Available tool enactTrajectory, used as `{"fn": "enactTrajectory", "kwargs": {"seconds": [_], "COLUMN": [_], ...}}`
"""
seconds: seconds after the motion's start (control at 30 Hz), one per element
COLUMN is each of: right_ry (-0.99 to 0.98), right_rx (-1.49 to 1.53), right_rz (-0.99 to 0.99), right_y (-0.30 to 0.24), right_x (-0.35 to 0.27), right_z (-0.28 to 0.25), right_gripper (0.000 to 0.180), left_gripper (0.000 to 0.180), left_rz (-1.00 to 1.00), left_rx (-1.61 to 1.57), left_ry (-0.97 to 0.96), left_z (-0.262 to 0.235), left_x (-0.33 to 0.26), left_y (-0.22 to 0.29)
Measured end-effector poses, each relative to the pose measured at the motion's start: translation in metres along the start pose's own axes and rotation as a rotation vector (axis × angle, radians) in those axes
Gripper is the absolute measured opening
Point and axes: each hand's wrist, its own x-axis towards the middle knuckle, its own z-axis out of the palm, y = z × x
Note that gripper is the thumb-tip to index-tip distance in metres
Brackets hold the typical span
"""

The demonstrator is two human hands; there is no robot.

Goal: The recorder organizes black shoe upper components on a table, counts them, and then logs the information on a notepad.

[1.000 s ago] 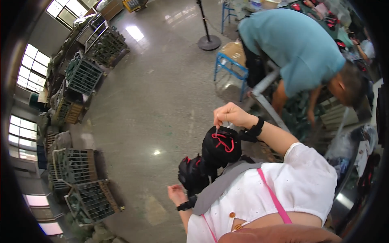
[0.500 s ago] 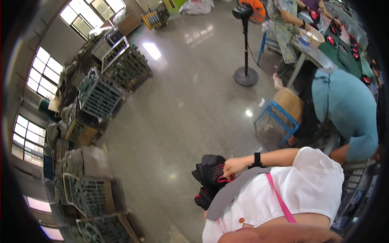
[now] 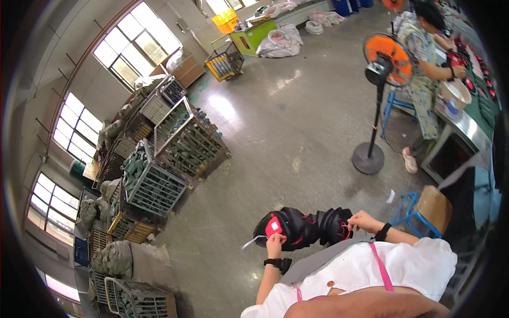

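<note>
Shoes, a black pair with red trim (image 3: 305, 228), are held out in front of the chest at about 6 o'clock in the view, above the shiny floor (image 3: 275, 138); they look light and soft in the uppers, stiffer at the soles, best taken at heel and collar. At 5 o'clock the right hand (image 3: 362, 220) pinches the laces end; the left hand (image 3: 275, 245) grips the other shoe from below. Half a second ago both shoes sat lower, hugged closer to the body, with a different stretch of the hall behind them

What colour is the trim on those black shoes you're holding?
Red trim on the black shoes, clearest in the head view.
</note>
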Motion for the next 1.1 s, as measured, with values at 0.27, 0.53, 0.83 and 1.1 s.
{"fn": "enactTrajectory", "kwargs": {"seconds": [0.27, 0.53, 0.83, 1.1], "right_ry": [-0.164, -0.374, -0.138, 0.339], "right_rx": [-0.327, -0.502, -0.425, -0.281], "right_rz": [-0.279, -0.398, -0.301, -0.235], "right_y": [-0.176, -0.292, -0.379, -0.368], "right_x": [0.235, 0.435, 0.576, 0.682], "right_z": [-0.055, -0.12, -0.303, -0.518], "right_gripper": [0.029, 0.03, 0.02, 0.022], "left_gripper": [0.009, 0.012, 0.017, 0.021], "left_rz": [0.122, 0.207, 0.015, -0.079], "left_rx": [0.619, 0.809, 0.379, 0.234], "left_ry": [0.293, 0.224, -0.287, -0.533], "left_z": [-0.043, 0.018, 0.241, 0.433], "left_x": [0.181, 0.458, 0.766, 0.953], "left_y": [0.014, 0.024, 0.213, 0.275]}}
